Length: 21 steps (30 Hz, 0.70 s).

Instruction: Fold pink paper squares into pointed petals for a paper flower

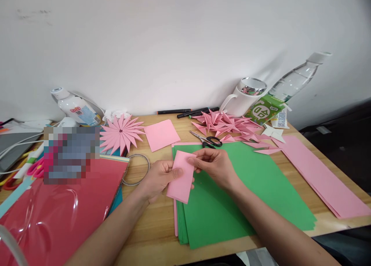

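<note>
Between my hands is a pink sheet of paper [181, 185], folded into a narrow rectangle and held above a stack of green paper [249, 196]. My left hand [162, 179] grips its left side, thumb on the front and fingers behind. At the upper right corner, my right hand [214, 165] pinches the paper between thumb and fingers. Just behind lie small scissors [207, 138] with black handles, and a square of pink paper [162, 134]. A pink folded-paper pinwheel shape [121, 131] rests at the back left. Several pointed pink folded pieces [228, 125] are heaped at the back right.
Long pink paper strips [324, 181] lie along the right. A white mug [245, 98], a green box [265, 109] and a leaning clear bottle [297, 80] stand by the wall. Black markers [174, 111] lie behind. At left are a tape roll [148, 167], red folder [72, 208] and white bottle [77, 107].
</note>
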Motion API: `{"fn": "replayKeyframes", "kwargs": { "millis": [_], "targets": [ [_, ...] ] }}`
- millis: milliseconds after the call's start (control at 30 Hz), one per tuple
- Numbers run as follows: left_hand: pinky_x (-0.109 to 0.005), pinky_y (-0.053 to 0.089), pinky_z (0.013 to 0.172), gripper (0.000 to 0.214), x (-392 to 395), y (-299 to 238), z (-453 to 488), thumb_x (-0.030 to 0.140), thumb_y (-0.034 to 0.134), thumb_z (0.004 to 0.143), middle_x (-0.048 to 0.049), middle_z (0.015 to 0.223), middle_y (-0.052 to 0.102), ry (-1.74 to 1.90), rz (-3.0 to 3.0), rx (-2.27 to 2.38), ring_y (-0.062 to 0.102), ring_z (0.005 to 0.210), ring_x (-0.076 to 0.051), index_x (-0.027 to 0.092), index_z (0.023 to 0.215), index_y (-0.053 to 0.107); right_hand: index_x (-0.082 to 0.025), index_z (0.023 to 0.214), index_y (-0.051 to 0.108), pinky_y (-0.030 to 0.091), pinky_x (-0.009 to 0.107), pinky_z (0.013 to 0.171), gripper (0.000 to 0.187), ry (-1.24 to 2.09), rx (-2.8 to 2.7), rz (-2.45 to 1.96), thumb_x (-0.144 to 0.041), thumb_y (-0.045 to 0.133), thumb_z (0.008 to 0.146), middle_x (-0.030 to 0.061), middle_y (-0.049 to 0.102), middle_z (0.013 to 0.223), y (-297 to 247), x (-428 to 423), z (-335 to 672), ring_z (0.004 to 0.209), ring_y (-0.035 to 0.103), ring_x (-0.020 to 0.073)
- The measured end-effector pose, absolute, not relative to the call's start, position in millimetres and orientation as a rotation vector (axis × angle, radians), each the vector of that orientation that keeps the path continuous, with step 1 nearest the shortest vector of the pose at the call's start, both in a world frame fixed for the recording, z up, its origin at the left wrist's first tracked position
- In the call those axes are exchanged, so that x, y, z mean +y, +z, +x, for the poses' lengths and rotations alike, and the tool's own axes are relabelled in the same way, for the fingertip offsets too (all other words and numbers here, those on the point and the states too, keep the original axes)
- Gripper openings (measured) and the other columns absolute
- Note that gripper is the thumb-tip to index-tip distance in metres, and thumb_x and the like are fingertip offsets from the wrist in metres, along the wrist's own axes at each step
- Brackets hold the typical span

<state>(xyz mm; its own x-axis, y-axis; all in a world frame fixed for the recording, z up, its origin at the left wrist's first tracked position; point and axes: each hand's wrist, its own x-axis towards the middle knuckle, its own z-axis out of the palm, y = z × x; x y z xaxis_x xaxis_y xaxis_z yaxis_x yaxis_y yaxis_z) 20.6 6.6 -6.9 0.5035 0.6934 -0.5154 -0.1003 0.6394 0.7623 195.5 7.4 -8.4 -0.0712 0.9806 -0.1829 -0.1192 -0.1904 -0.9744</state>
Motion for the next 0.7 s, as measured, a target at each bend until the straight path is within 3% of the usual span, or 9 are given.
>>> {"fn": "replayKeyframes", "kwargs": {
  "millis": [333,500,700],
  "targets": [
    [-0.029,0.053,0.057,0.042,5.8,-6.0,22.7,0.04,0.081,0.058,-0.0121,0.079,0.071,0.565,0.745,0.881,0.067,0.067,-0.022,0.009,0.083,0.068,-0.014,0.067,0.067,0.043,0.019,0.044,0.026,1.428,-1.037,-1.236,-0.033,0.081,0.057,-0.0007,0.063,0.054,-6.7,8.0,195.1,0.044,0.052,0.0073],
    [-0.018,0.044,0.05,0.038,7.8,-14.2,23.7,0.028,0.087,0.048,-0.0053,0.072,0.07,0.72,0.804,1.069,0.059,0.057,-0.01,0.01,0.075,0.068,-0.014,0.063,0.065,0.043,0.02,0.044,0.03,1.354,-1.042,-1.233,-0.037,0.082,0.053,-0.0015,0.06,0.051,-5.8,8.3,196.5,0.044,0.05,0.0075],
    [-0.02,0.044,0.051,0.038,7.3,-12.8,22.0,0.031,0.087,0.045,-0.0052,0.068,0.069,0.704,0.79,1.111,0.058,0.056,-0.011,0.01,0.07,0.068,-0.015,0.065,0.066,0.045,0.022,0.045,0.034,1.363,-1.058,-1.243,-0.042,0.081,0.052,0.0004,0.062,0.054,-7.2,7.8,197.1,0.046,0.051,0.0089]
  ]
}}
